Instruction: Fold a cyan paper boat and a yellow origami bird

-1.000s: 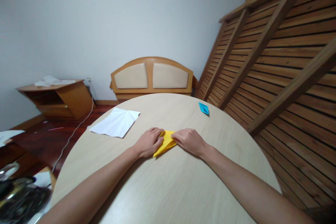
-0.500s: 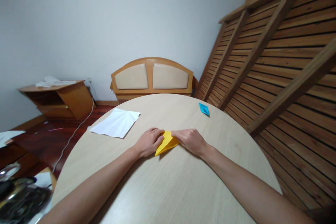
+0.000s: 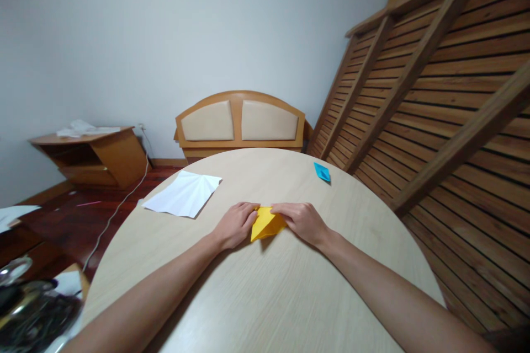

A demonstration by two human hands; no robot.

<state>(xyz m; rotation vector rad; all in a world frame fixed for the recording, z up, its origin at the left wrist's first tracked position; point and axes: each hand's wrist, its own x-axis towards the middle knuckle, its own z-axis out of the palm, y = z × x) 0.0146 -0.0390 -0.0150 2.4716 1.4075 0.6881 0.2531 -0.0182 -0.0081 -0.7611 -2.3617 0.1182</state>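
Observation:
A folded piece of yellow paper [image 3: 266, 224] is between my two hands at the middle of the table. My left hand [image 3: 237, 224] grips its left side, with the thumb on the near face and the fingers bent behind it. On the other side, my right hand [image 3: 302, 219] pinches the upper right edge of the paper. The near corner points down toward me, and a shadow falls under it. Fingertips behind the paper are partly hidden.
The round pale wooden table [image 3: 265, 298] carries a creased white sheet [image 3: 184, 194] at left and a small folded blue paper boat [image 3: 322, 172] at far right. Beyond stand a headboard [image 3: 240, 121], a low cabinet [image 3: 103, 160] and a leaning slatted wooden frame [image 3: 414, 110].
The yellow paper has turned slightly, its near corner shifting right and a little up. My right hand's fingers have straightened somewhat along its edge. Both hands stay in nearly the same place.

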